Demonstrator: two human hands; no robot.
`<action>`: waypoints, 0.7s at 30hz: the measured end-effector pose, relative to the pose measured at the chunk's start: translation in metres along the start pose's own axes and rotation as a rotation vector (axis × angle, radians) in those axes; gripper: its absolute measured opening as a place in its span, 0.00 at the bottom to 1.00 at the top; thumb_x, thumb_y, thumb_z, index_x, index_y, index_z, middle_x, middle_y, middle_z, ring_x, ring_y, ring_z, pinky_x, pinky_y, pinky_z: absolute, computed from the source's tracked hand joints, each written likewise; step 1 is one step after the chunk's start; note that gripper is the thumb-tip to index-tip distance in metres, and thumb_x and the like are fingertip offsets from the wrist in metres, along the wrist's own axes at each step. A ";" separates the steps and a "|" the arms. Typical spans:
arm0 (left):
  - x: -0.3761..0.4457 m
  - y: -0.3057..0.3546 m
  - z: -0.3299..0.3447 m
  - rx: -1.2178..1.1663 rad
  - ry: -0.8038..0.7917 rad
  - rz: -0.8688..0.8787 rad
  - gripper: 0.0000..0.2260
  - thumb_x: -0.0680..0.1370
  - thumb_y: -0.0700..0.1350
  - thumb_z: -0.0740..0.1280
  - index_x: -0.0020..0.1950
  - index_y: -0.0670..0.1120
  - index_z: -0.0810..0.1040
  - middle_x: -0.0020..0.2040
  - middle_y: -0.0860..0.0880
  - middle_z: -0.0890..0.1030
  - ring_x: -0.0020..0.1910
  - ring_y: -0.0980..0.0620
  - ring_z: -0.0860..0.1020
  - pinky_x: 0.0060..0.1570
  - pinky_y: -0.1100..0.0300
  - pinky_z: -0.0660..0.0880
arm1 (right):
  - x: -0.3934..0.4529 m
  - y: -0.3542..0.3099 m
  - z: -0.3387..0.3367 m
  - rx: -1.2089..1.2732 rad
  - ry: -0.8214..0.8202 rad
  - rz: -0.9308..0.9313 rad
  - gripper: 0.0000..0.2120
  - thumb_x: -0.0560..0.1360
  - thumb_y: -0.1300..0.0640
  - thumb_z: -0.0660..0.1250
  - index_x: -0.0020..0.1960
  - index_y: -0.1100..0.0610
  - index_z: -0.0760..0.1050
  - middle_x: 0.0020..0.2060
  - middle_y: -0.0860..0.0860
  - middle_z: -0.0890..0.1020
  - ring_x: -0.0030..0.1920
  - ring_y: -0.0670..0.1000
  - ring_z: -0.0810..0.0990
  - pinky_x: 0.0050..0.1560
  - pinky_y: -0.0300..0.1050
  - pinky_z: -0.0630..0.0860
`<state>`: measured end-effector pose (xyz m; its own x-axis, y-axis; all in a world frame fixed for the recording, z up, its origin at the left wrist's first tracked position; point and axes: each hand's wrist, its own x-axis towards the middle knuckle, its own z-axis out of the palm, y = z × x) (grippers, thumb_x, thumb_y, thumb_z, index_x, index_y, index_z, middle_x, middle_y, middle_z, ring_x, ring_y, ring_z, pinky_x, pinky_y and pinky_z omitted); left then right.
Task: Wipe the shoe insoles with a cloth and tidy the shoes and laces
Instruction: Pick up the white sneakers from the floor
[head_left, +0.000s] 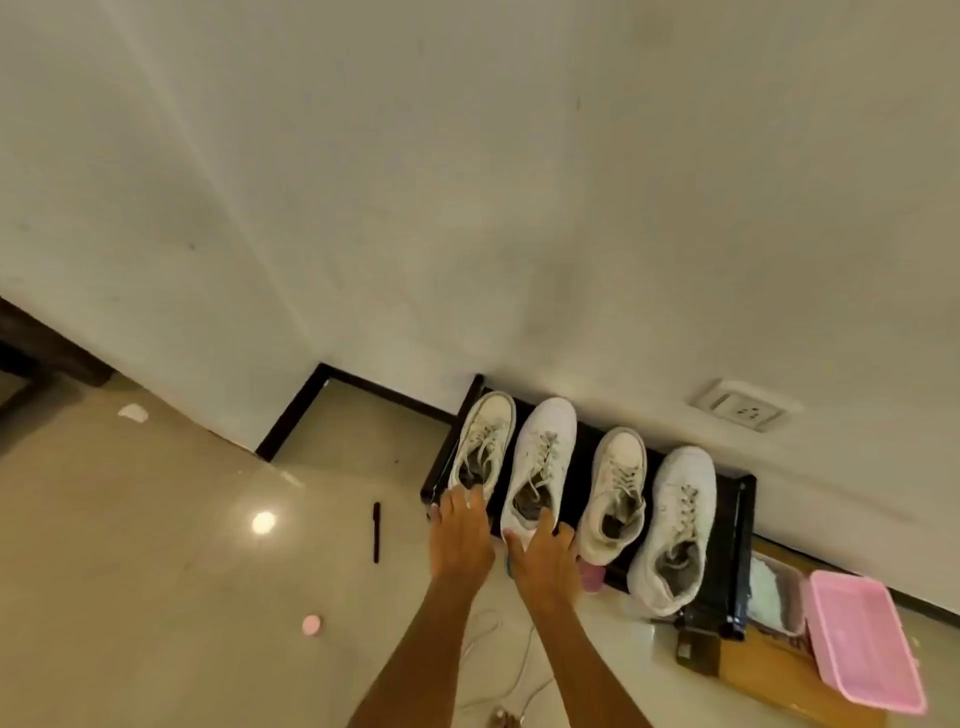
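Several white lace-up sneakers stand in a row, toes to the wall, on a low black rack (744, 540). My left hand (460, 535) reaches to the heel of the leftmost sneaker (483, 441), its fingers straight and touching the heel. My right hand (545, 553) lies with spread fingers against the heel of the second sneaker (545, 457). A third sneaker (618, 483) and a fourth sneaker (680, 519) stand to the right, untouched, with loosened laces. A bit of bluish fabric (510, 567) shows under my right hand.
A black pen (376, 530) and a small pink disc (311, 623) lie on the tiled floor to the left. A pink basket (857, 639), a clear tub (774, 592) and a dark box (698, 649) sit at the right. A white cable (493, 649) trails under my arms. A wall socket (740, 412) is above the rack.
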<state>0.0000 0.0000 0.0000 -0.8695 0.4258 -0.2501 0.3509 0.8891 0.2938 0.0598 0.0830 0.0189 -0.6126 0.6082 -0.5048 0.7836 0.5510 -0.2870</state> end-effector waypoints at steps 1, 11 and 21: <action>0.013 -0.004 0.012 0.007 -0.056 -0.067 0.25 0.77 0.47 0.65 0.72 0.46 0.63 0.68 0.42 0.68 0.67 0.45 0.68 0.66 0.53 0.67 | 0.013 0.004 0.011 0.027 -0.041 0.060 0.32 0.77 0.40 0.58 0.74 0.54 0.54 0.68 0.60 0.64 0.67 0.59 0.66 0.64 0.50 0.68; 0.087 -0.044 0.084 -0.168 -0.175 -0.154 0.15 0.78 0.44 0.63 0.64 0.45 0.71 0.67 0.39 0.68 0.63 0.41 0.70 0.58 0.50 0.74 | 0.091 0.035 0.087 0.233 0.018 0.095 0.21 0.73 0.53 0.67 0.64 0.57 0.68 0.66 0.63 0.67 0.58 0.63 0.75 0.55 0.52 0.75; -0.015 -0.065 0.107 -0.566 0.282 -0.341 0.07 0.71 0.43 0.72 0.46 0.41 0.80 0.45 0.42 0.82 0.41 0.43 0.80 0.37 0.56 0.78 | 0.021 0.048 0.103 0.179 0.180 -0.171 0.15 0.74 0.58 0.68 0.59 0.60 0.74 0.66 0.58 0.71 0.62 0.61 0.73 0.57 0.53 0.75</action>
<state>0.0275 -0.0458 -0.1141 -0.9822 0.0121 -0.1877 -0.1239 0.7089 0.6943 0.0950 0.0633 -0.0895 -0.7334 0.6155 -0.2885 0.6633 0.5548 -0.5022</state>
